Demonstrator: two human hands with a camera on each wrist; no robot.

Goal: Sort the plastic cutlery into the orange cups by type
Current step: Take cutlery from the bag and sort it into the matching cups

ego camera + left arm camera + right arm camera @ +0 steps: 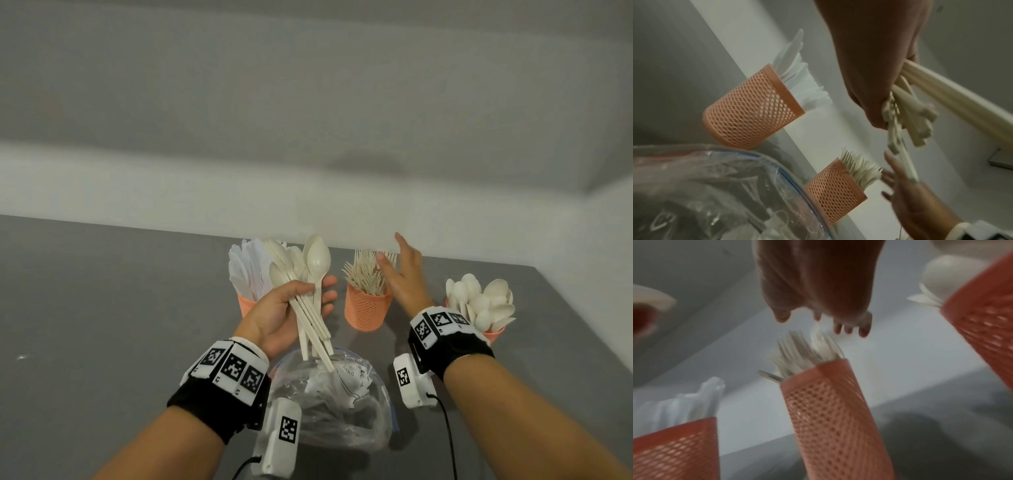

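My left hand (279, 310) is raised palm-up and grips a bundle of several cream spoons (317, 263), bowls up, in front of the knife cup. Their handles (920, 91) stick out below my left hand (875, 53). Three orange mesh cups stand along the wall: the left cup (246, 304) holds white knives, the middle cup (366, 310) forks, the right cup (493, 334) white spoons. My right hand (401, 274) hovers with straight fingers just above and right of the fork cup (830, 410), holding nothing.
A crumpled clear plastic bag (339, 404) lies on the grey table (102, 308) between my wrists, just in front of the cups. The white wall (205, 192) runs right behind the cups. The table's right edge passes close to the spoon cup.
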